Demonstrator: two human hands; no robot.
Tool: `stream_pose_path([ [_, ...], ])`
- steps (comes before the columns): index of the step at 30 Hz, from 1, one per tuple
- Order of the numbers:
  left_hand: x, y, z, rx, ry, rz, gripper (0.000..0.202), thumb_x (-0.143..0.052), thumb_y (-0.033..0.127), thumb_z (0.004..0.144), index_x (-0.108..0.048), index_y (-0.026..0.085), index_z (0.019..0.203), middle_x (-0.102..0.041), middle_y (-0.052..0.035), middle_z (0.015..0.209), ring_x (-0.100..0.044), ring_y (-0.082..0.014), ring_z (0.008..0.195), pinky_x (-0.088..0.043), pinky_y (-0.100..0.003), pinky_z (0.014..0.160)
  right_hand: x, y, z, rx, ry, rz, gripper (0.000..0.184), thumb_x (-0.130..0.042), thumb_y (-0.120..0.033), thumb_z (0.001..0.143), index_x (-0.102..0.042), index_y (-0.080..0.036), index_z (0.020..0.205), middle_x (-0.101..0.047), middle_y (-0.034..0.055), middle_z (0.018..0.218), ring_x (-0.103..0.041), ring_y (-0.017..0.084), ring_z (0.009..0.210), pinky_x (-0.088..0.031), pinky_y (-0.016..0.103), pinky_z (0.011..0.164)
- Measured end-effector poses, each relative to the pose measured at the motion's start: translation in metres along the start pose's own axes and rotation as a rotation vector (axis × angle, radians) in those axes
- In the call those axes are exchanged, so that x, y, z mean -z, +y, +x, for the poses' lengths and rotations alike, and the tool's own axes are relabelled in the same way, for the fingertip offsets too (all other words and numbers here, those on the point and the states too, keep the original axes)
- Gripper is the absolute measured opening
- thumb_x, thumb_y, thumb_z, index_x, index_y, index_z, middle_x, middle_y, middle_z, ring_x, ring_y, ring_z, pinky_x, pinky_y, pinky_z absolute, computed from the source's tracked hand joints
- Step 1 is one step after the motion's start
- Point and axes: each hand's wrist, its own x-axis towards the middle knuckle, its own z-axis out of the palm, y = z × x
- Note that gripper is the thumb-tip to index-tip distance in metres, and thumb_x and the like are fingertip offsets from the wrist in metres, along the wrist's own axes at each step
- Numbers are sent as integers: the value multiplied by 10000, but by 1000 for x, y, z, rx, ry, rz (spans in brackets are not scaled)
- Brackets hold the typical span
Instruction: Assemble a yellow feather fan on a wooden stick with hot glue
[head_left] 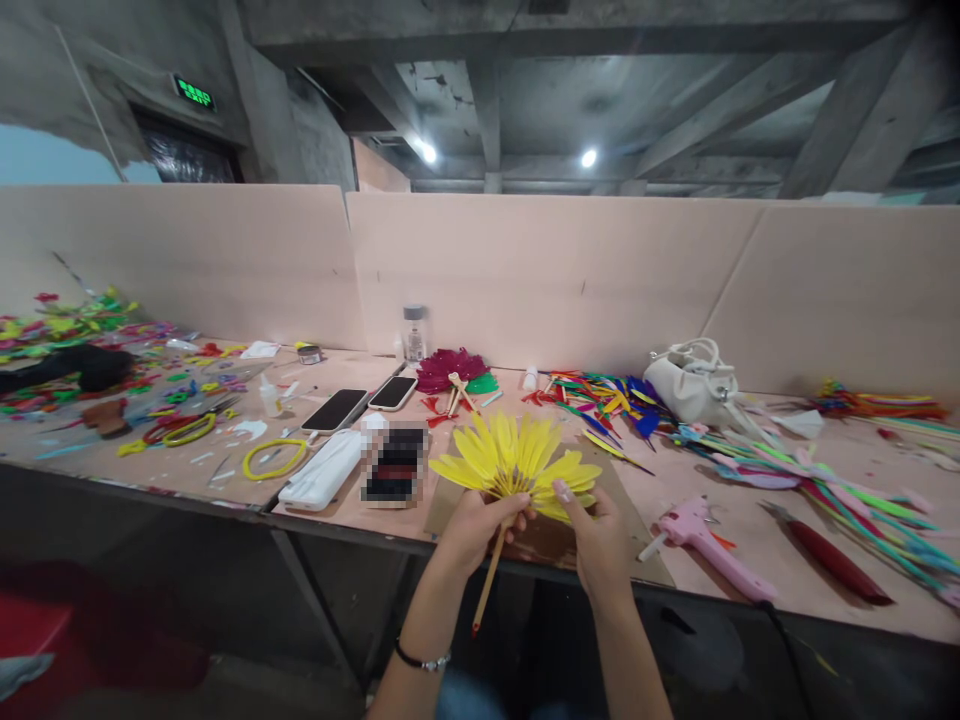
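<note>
A yellow feather fan on a wooden stick is held over the near table edge. My left hand is closed round the stick just under the feathers. To its right, my right hand pinches the lower right feathers, thumb on top. The stick's red tip points down toward me. Beneath the fan lies a brown cardboard sheet.
A pink glue gun and a red-handled tool lie right of my hands. Loose coloured feathers, a white handbag, a magenta fan, two phones and a white power bank sit on the table. Partition boards stand behind.
</note>
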Motion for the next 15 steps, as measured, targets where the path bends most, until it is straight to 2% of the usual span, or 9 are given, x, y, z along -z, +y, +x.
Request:
stream_pose_path([
  [8,-2,3,0,-14,27,-28,324,-868,375,655,-746,93,758,-722,-72,680,-638,-124,562,-420,-167,415,0,3,2,-21,-45,24,493,-840,-537,719,-738,-148,1005,-757,92,977,-692,282,860,-549,376,780],
  [15,1,0,3,-16,30,-34,335,-874,378,661,-742,94,781,-731,-68,693,-647,-116,566,-426,-159,423,-3,-5,-5,16,-18,-16,448,-823,-537,748,-739,-153,961,-753,72,917,-685,266,851,-531,352,782],
])
